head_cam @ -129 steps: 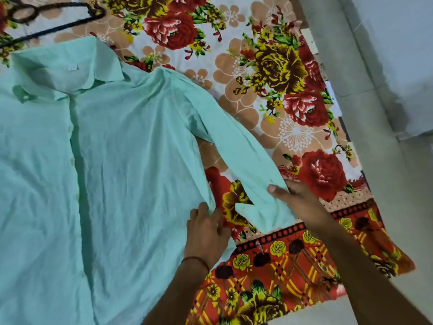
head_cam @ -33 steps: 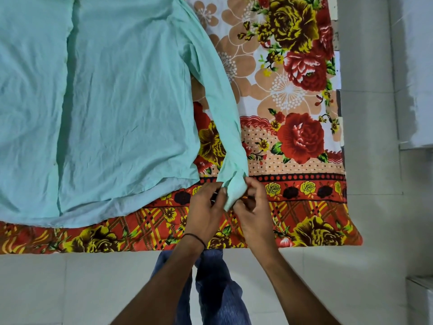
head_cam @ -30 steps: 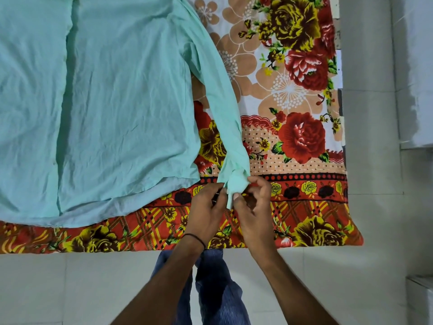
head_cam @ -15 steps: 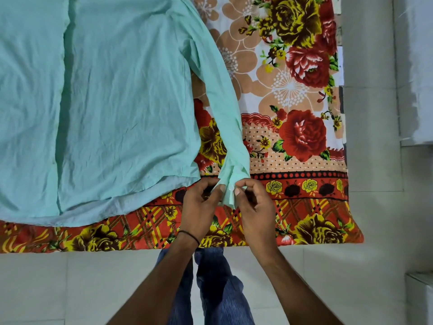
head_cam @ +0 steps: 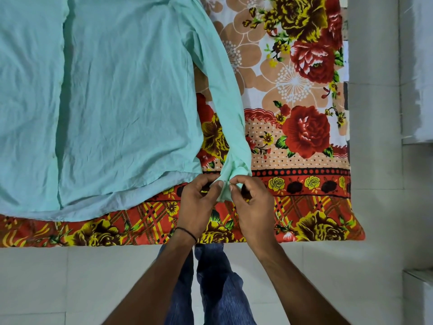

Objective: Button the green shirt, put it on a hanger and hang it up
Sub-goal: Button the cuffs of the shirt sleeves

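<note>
The green shirt [head_cam: 121,97] lies spread flat on the floral bedsheet [head_cam: 304,207]. My left grip [head_cam: 199,205] and right grip [head_cam: 254,205] both pinch its sleeve cuff [head_cam: 230,174] (just over the sheet's red border).

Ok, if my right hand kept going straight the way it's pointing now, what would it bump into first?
The right hand points up and left into the sleeve cuff it is pinching. Just beyond that fold sits the left hand, likely next, though depth is hard to judge.
</note>
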